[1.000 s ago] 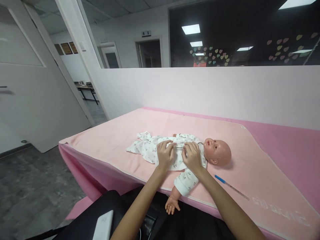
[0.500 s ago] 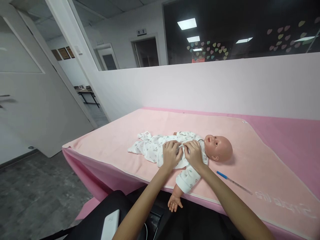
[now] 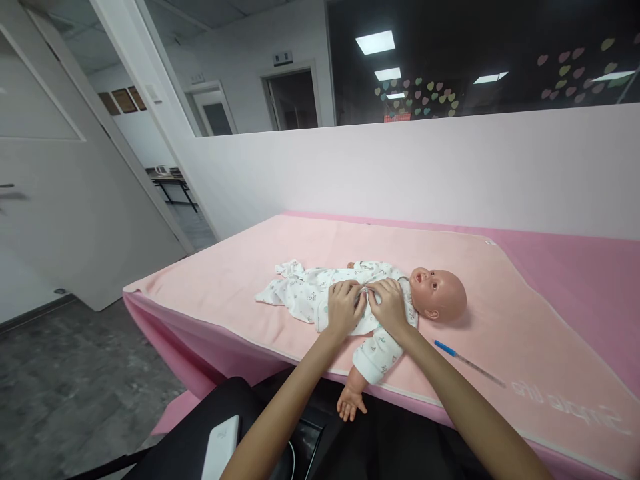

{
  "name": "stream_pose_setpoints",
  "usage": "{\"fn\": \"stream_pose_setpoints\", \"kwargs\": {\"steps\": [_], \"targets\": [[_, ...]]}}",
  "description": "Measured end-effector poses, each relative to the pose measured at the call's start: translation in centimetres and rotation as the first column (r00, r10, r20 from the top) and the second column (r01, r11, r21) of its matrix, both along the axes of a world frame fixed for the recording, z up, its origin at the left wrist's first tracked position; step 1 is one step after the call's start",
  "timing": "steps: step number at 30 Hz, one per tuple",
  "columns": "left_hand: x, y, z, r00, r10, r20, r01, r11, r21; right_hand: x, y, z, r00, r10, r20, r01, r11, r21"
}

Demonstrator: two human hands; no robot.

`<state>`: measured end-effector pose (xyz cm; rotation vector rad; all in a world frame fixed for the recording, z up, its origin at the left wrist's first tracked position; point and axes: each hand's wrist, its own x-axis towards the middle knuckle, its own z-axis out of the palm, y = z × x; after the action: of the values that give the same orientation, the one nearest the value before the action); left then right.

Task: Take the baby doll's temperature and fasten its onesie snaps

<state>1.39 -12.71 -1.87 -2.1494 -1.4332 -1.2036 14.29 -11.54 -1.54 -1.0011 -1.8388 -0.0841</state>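
Note:
A baby doll [image 3: 447, 295] lies on its back across the pink mat, head to the right. It wears a white printed top [image 3: 379, 357] and matching trousers [image 3: 300, 293]. Over the doll's chest, my left hand [image 3: 344, 307] and my right hand [image 3: 389, 305] meet with fingertips close together. Both pinch the front of the top, the left on the trouser side, the right nearer the neck. What exactly lies between the fingertips is too small to make out. One doll arm [image 3: 353, 398] sticks out past the mat's near edge.
A blue-capped pen [image 3: 470, 363] lies on the pink mat [image 3: 225, 273], right of my right forearm. The near edge of the table runs just above my lap, where a white device [image 3: 221, 445] rests. Behind the table stands a white wall [image 3: 400, 173] with a window above.
Both hands stay on the chest of the doll's top, with only slight finger movement. The whole view has shifted a little.

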Motion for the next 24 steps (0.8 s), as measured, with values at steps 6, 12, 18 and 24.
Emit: {"fn": "stream_pose_setpoints", "kwargs": {"steps": [6,12,18,24], "targets": [[0.05,-0.08,0.05,1.000,-0.006,-0.005,0.006,1.000,-0.016,0.03,-0.02,-0.03,1.000,-0.008,-0.006,0.008,1.000,-0.012],[-0.05,-0.23,0.22,0.997,-0.065,0.038,0.067,0.997,-0.031,0.12,-0.04,-0.22,0.999,0.000,-0.038,0.000,1.000,-0.013],[-0.03,-0.21,0.19,0.983,-0.105,0.148,0.108,0.994,-0.012,0.09,-0.33,-0.04,0.998,-0.010,-0.064,0.010,1.000,0.008],[0.09,-0.60,0.21,0.978,-0.070,0.196,0.057,0.996,0.071,0.08,-0.53,0.07,0.997,-0.020,-0.078,0.023,0.999,0.033]]}}
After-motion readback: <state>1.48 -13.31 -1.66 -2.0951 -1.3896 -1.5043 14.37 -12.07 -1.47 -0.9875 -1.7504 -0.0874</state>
